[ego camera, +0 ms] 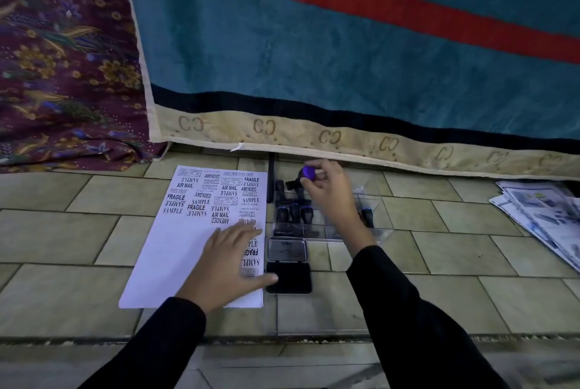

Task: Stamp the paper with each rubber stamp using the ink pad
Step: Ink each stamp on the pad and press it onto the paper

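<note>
Right hand [326, 187] pinches purple-topped stamp [306, 174] above stamp box [373, 233]; left hand [230, 258] flat, fingers spread, on paper [175, 250].

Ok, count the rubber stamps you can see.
6 stamps: one in the right hand, one left of it, three in a row, one right of the wrist; more may be hidden.
</note>
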`<state>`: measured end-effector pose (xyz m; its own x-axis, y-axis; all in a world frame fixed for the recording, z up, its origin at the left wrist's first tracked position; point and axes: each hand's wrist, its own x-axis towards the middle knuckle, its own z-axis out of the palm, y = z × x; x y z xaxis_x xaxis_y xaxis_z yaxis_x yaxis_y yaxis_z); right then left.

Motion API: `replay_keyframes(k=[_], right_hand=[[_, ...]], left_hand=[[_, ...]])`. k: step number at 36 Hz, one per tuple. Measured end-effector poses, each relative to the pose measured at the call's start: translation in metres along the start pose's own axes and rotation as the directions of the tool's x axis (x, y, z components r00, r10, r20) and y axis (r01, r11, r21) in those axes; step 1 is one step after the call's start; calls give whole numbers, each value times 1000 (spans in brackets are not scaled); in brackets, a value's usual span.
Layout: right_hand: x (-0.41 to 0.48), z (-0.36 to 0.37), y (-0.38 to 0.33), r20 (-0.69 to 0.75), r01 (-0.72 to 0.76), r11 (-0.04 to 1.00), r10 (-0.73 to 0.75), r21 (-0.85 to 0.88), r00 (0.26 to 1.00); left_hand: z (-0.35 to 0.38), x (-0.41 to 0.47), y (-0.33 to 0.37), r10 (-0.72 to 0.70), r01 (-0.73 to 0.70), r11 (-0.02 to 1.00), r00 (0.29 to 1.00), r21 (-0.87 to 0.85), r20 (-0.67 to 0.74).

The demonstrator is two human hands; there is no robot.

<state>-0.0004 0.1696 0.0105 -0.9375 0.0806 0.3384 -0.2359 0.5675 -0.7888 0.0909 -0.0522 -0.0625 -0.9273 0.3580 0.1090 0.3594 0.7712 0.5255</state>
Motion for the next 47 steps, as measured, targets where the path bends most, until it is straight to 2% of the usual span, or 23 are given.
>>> replay_keyframes(k=[2, 5, 9, 12, 18, 36, 47], right_hand=[[-17, -3, -4, 15, 5, 1000, -6, 15, 1000], [-41, -8, -13, 5, 88, 996, -87, -30, 996], [-71, -11, -20, 58, 175, 977, -169, -125, 984], [-93, -11, -19, 98, 200, 972, -189, -125, 977], [-124, -9, -19, 137, 183, 975, -165, -127, 977], [-144, 2, -18, 200, 297, 928, -255, -225, 946], [-145, -1, -17, 210, 282, 940, -241, -193, 948]], left_hand=[[8, 2, 3, 3, -3, 1000, 1000, 21, 28], [16, 3, 2, 5, -7, 999, 999, 47, 42], [22, 3, -1, 18, -18, 998, 1000, 62, 15], [24, 3, -2, 25, -24, 998, 1000, 57, -1], [25, 0, -2, 42, -41, 999, 999, 27, -15], [23, 0, 1, 42, -41, 999, 999, 10, -24], [21, -1, 3, 37, -37, 999, 999, -10, -6]])
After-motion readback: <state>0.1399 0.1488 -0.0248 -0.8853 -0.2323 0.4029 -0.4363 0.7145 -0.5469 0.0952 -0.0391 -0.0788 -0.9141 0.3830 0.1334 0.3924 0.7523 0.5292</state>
